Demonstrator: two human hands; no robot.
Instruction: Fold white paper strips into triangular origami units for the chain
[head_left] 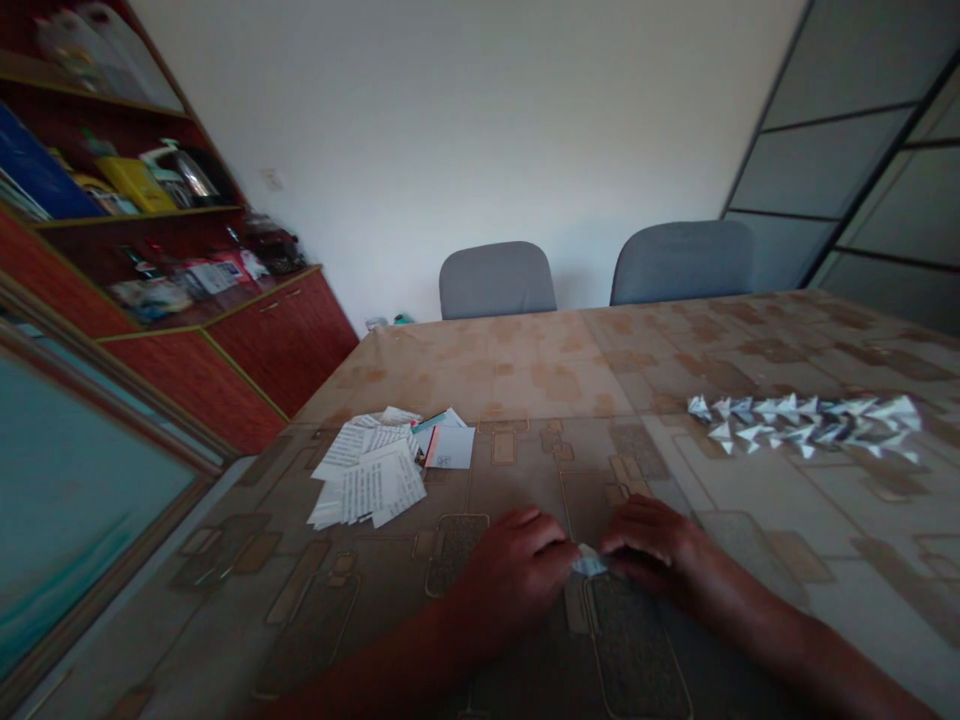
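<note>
A small folded piece of white paper (589,560) lies between my two hands, low in the middle of the view. My left hand (517,560) has its fingers curled and pressed on the paper's left end. From the other side, my right hand (651,543) grips the right end with its fingers closed together. The fingertips partly cover the paper, so its full shape is hidden. Left of my hands is a loose pile of printed paper pieces (375,475), with a plain white card (452,447) at its right edge.
Two rows of small folded paper pieces (806,420) stand at the right on the patterned tablecloth (525,380). Beyond the table's far edge are two grey chairs (496,280). A red-brown cabinet (281,340) with filled shelves stands at the left.
</note>
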